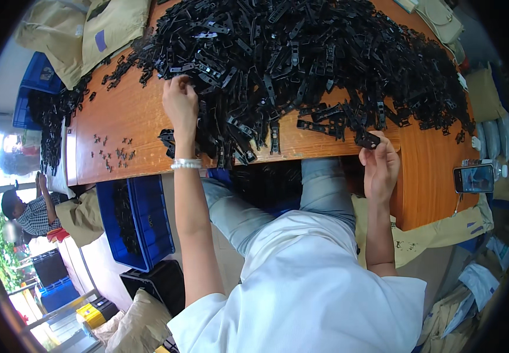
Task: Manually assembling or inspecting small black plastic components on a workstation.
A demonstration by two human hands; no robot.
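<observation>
A big heap of slim black plastic parts (278,53) covers the far part of the wooden table (148,126). My left hand (180,103), a pale bead bracelet on its wrist, reaches to the heap's left edge. Its fingers are curled together; whatever they may grip is hidden against the dark parts. At the table's front edge, right of the middle, my right hand (382,167) is closed on a black plastic part (367,140) between thumb and fingers. Several loose black parts (322,126) lie just left of that hand.
Small brown pieces (113,154) lie scattered at the table's left. Below them stands a blue crate (157,220) with black parts inside. A phone (474,178) rests at the right. Paper sacks (98,41) sit at the far left; another person (28,209) works beyond the left side.
</observation>
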